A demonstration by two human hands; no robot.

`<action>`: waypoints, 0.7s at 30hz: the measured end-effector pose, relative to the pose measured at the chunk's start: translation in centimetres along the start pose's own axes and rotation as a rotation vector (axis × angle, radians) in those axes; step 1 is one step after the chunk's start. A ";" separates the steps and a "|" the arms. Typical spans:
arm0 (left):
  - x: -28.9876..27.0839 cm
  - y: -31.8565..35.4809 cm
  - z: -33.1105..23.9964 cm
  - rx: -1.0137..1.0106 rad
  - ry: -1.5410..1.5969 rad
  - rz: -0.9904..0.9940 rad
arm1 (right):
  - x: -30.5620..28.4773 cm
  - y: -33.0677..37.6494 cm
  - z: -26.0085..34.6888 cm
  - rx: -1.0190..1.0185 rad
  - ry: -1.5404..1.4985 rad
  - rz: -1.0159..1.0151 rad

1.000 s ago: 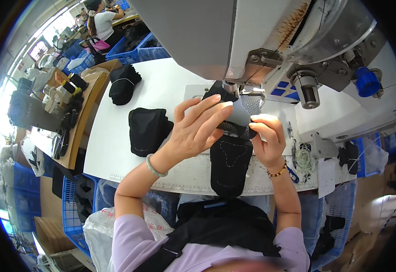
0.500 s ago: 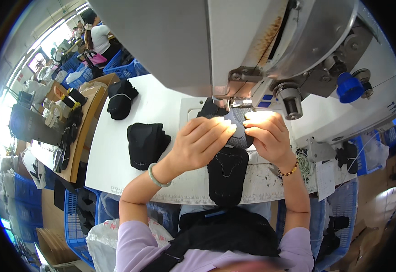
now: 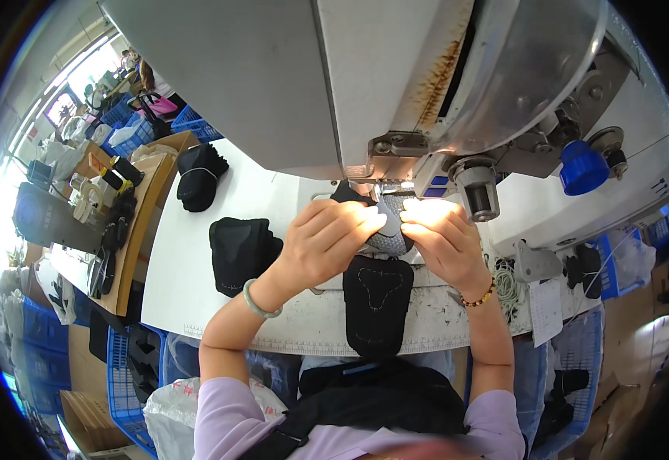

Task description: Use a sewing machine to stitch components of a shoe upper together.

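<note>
— Black fabric piece [image 3: 378, 295], where is it?

— Pinched under my left hand [image 3: 327, 241] and right hand [image 3: 443, 239], hanging over the table [image 3: 196, 261] edge. The sewing machine [image 3: 365, 84] hides its top and the needle.

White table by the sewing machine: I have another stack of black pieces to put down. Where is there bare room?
The white table is bare between the near black stack and the ruled front edge, and between that stack and the far black pile. It is crowded under the sewing machine, where the left hand and right hand press the grey-black piece.
</note>
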State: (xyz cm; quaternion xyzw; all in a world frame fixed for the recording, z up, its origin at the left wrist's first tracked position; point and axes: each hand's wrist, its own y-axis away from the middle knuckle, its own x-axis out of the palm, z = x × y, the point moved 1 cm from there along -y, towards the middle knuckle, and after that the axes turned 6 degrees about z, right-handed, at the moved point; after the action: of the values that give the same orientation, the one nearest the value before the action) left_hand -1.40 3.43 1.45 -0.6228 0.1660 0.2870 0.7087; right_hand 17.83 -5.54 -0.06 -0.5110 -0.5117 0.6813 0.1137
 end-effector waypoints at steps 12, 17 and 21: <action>0.0 0.2 2.3 -0.068 0.165 0.074 | 1.3 -0.4 2.0 0.045 0.196 -0.002; 0.8 0.5 2.6 -0.126 0.240 0.019 | 2.0 -0.8 2.4 0.078 0.218 -0.053; 0.9 0.7 2.4 -0.248 0.268 0.002 | 2.1 -0.9 2.5 0.136 0.236 -0.021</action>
State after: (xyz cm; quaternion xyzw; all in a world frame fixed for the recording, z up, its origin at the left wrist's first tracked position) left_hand -1.43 6.03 0.78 -0.7379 0.2230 0.2203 0.5977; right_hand 14.50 -5.16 -0.61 -0.5731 -0.4527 0.6484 0.2148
